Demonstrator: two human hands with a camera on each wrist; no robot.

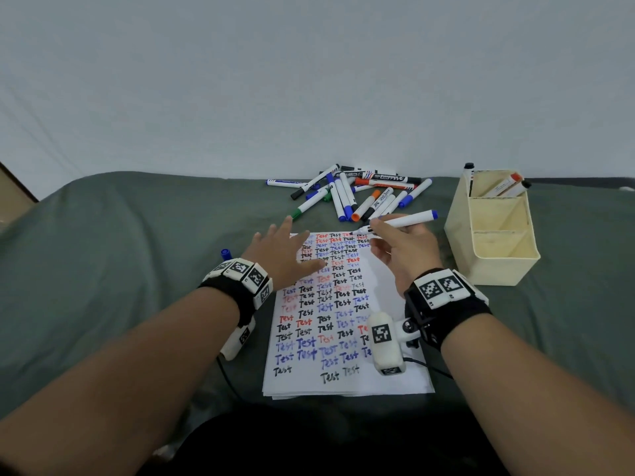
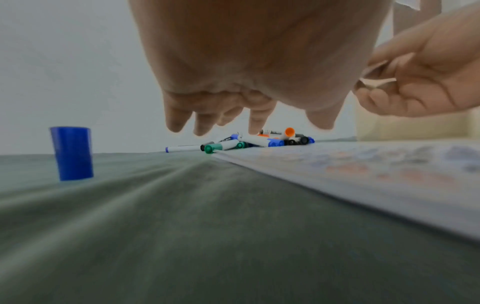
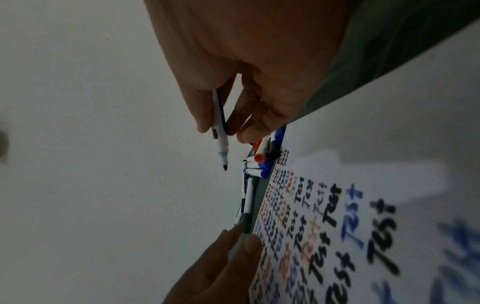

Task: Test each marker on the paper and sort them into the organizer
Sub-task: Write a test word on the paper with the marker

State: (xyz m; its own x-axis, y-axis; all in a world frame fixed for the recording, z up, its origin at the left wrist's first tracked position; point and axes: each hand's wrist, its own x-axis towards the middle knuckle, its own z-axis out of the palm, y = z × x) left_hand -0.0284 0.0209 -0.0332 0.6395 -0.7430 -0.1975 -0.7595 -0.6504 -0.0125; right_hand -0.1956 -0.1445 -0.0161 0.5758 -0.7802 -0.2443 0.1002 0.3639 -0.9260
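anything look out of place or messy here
One thing: a loose blue cap stands upright on the green cloth, left of the paper, apart from its uncapped marker in the right hand. The untested markers lie in a jumbled pile.

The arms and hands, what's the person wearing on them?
Both forearms are bare, no sleeves. Each wrist has a black strap carrying white blocks printed with black-and-white square markers. A white camera pod with its own marker hangs off the right strap, and a thin black cable trails from it.
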